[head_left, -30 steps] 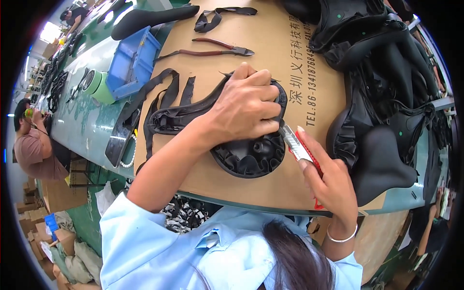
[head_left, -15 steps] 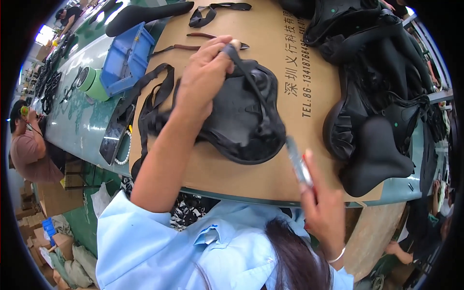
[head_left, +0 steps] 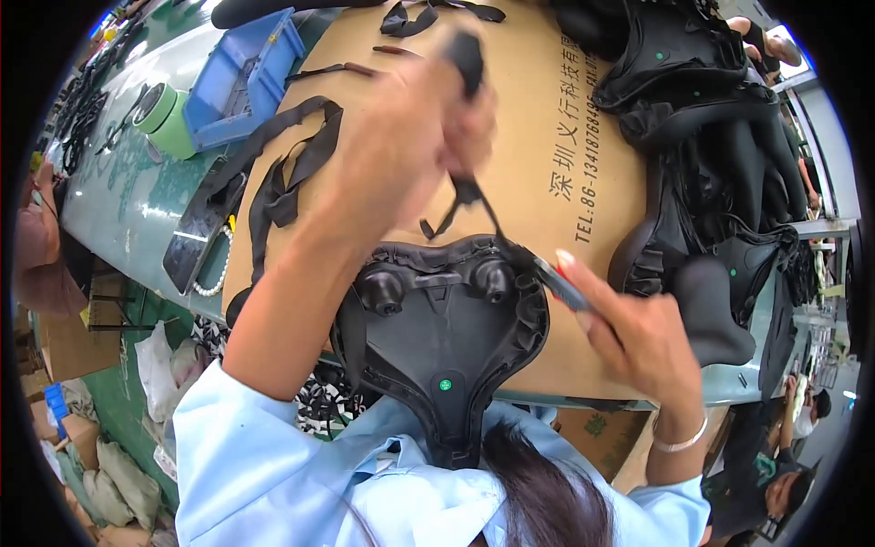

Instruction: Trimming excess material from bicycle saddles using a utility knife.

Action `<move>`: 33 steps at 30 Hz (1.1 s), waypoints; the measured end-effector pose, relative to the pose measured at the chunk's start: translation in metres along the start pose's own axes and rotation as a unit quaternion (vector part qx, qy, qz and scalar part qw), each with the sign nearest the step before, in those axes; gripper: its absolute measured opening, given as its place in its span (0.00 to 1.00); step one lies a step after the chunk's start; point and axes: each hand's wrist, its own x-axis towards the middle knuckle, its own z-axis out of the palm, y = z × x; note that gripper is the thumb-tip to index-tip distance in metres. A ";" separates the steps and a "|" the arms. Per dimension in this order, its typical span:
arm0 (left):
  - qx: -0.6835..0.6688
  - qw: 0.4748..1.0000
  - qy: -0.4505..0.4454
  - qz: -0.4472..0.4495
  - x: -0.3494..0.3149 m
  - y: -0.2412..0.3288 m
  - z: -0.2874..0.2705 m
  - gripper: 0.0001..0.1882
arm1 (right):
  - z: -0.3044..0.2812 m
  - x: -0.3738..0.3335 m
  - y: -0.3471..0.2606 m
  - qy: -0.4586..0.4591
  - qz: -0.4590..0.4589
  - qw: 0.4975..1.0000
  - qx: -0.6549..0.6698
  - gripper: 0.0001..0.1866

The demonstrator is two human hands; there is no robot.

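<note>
An upturned black bike saddle [head_left: 442,333] leans against my body, its narrow nose toward me and its wide end away. My left hand [head_left: 392,137], smeared by motion, is closed around a black fabric strip [head_left: 468,191] and raised above the wide end. That strip runs taut down to the saddle's far right edge. My right hand [head_left: 643,342] is closed around a red-and-grey hand tool [head_left: 563,290] that looks like a utility knife. The tool's tip is at the saddle's edge, where the strip meets it. Whether it touches the strip is too blurred to tell.
Cardboard [head_left: 529,155] covers the green table. Left lie loose black strips [head_left: 314,159], a blue bin [head_left: 223,100], a green cup [head_left: 167,118] and a string of white beads [head_left: 219,264]. Brown-handled pliers [head_left: 360,69] lie behind my left hand. Black saddles and covers [head_left: 679,118] are heaped right.
The saddle has come toward me, its nose now against my body. My left hand has pulled the strip up and away. My right hand has brought the tool up to the saddle's edge.
</note>
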 end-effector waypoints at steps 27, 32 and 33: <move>-0.027 0.670 0.608 0.425 -0.064 0.020 0.022 0.09 | 0.048 -0.068 -0.091 0.072 0.174 0.974 0.124 0.31; 0.630 0.646 0.429 0.042 -0.099 0.015 0.008 0.16 | 0.057 -0.057 -0.076 0.254 0.256 0.881 0.306 0.36; 0.710 0.590 0.382 0.043 -0.108 0.015 0.008 0.20 | 0.060 -0.045 -0.065 0.261 0.249 0.879 0.313 0.37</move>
